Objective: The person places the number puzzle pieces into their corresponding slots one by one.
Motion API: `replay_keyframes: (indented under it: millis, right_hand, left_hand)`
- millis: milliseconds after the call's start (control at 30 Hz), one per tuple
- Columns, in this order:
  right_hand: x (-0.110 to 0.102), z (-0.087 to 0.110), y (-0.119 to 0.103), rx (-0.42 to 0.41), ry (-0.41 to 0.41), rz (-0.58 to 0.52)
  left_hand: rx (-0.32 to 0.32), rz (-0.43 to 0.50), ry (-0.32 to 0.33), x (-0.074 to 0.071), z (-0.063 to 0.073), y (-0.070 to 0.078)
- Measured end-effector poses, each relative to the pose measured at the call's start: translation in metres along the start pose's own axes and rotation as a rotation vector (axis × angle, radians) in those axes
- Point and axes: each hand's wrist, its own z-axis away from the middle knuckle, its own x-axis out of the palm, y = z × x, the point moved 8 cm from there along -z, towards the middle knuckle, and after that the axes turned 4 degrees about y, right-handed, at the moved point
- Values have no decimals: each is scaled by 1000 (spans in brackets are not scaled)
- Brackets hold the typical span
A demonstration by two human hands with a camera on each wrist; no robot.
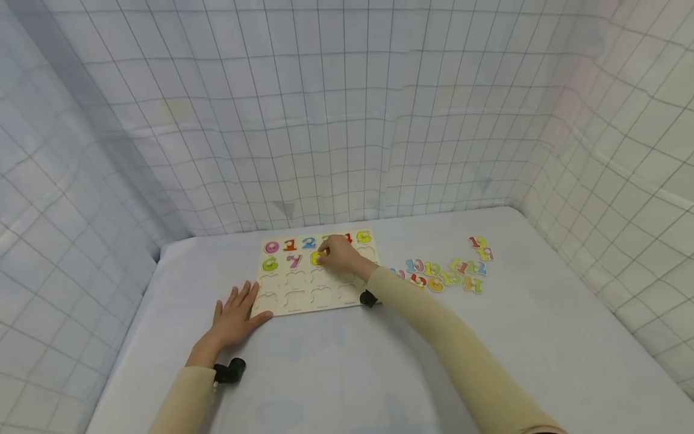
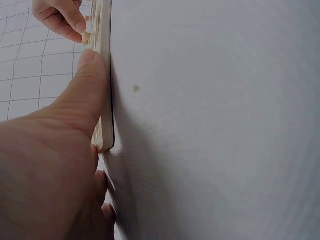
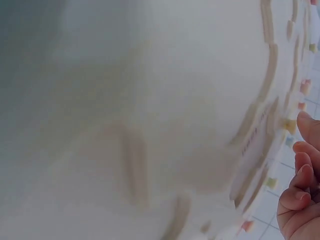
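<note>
A pale wooden number board (image 1: 295,303) lies on the table. My right hand (image 1: 343,254) reaches over its middle, thumb and forefinger at the knob of a yellow number 8 piece (image 1: 314,258), which sits in the second row. That small yellow knob (image 3: 289,125) shows right at the fingertips in the right wrist view; the other fingers curl in. My left hand (image 1: 232,320) lies with spread fingers at the board's left front corner. Its thumb (image 2: 85,85) rests along the board's edge (image 2: 106,120) in the left wrist view.
Number pieces 0 (image 1: 271,248), 1 (image 1: 290,245), 2 (image 1: 308,243), 5 (image 1: 363,237), 6 (image 1: 269,264) and 7 (image 1: 294,261) sit in the board. Loose number pieces (image 1: 435,284) are scattered right of it. A white gridded curtain (image 1: 325,120) encloses the table.
</note>
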Motion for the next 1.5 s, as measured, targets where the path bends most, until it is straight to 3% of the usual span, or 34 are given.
replay_keyframes:
  millis: [200, 400, 633, 833, 1033, 1200, 1500]
  right_hand:
    - [-33, 15, 5, -49, 36, -25]
    - [-76, 42, 33, -29, 90, -89]
    - [-125, 85, 84, 83, 163, -57]
    - [-154, 123, 131, 191, 211, -3]
    - [-185, 157, 159, 287, 253, 32]
    - [-202, 183, 186, 378, 279, 41]
    - [-212, 222, 213, 433, 326, 60]
  left_hand:
    - [4, -3, 7, -2, -2, 2]
    - [7, -11, -6, 2, -6, 3]
    - [-3, -5, -4, 0, -5, 6]
    - [-8, -14, -17, 2, -6, 1]
    - [-8, -4, -18, 1, -4, -1]
    - [-9, 1, -19, -1, -2, 0]
    - [-8, 2, -29, 2, -4, 0]
